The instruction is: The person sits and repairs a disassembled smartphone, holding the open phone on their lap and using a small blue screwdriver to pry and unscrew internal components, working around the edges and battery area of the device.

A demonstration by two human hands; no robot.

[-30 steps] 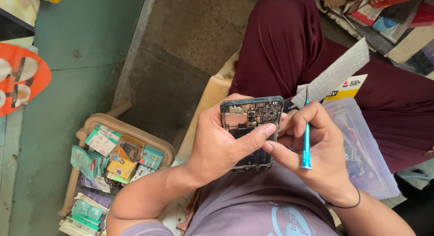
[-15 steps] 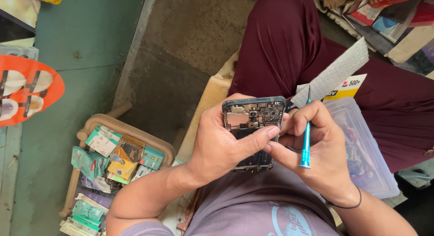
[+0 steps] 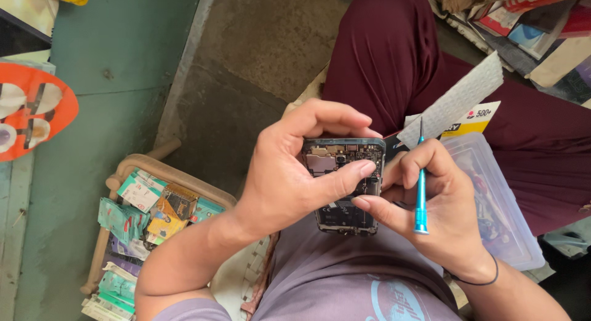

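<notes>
Head view shows the opened phone [image 3: 345, 185] as the landmark, held over the lap. Left hand [image 3: 289, 173] is closed around its left side, with the thumb pressed across the exposed board. Right hand [image 3: 437, 204], just right of the phone, holds a blue screwdriver [image 3: 421, 192] upright between closed fingers, while its forefinger touches the phone's edge. For good work, I think the left grip should stay firm and the tip come straight. Beyond the phone lies a clear plastic box [image 3: 498, 204]; far left, a basket [image 3: 154, 216] of packets.
</notes>
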